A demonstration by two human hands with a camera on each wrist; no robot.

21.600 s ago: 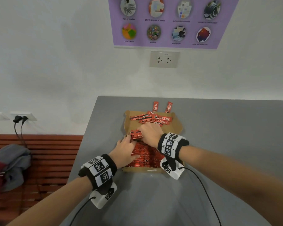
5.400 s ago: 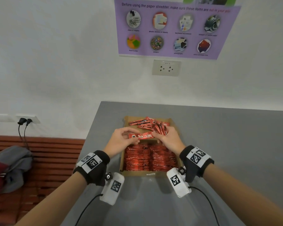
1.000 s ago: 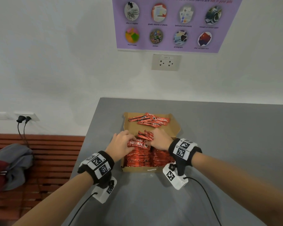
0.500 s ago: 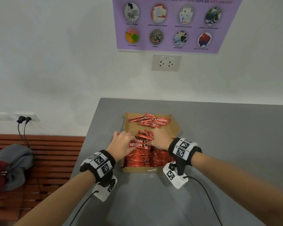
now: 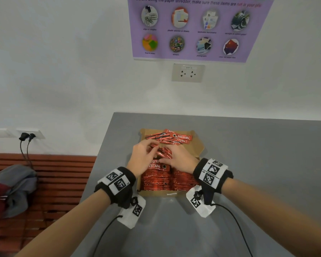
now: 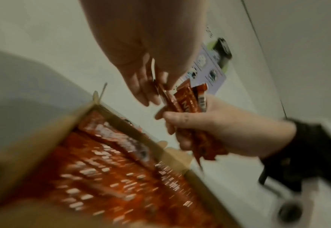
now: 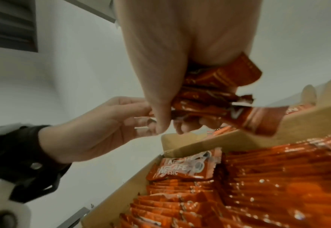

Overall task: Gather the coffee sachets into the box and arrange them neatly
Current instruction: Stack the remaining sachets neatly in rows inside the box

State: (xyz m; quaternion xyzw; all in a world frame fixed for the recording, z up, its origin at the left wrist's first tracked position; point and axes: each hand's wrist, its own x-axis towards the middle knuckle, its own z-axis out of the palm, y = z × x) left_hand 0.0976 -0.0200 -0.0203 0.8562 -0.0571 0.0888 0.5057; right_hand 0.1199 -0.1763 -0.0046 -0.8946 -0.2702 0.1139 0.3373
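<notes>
Sachets gripped as a bundle by right hand and pinched by left hand should be squared before joining rows at the box's near edge.

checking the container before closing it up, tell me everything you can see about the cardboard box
The cardboard box is plain brown card, shallow and open-topped, with its far flaps folded outward. It sits flat on the grey table, near the left edge. Its near part holds two tidy rows of red sachets standing on edge; a loose pile lies at the far end. The left hand and right hand work over its middle, gripping a bundle of sachets.
</notes>
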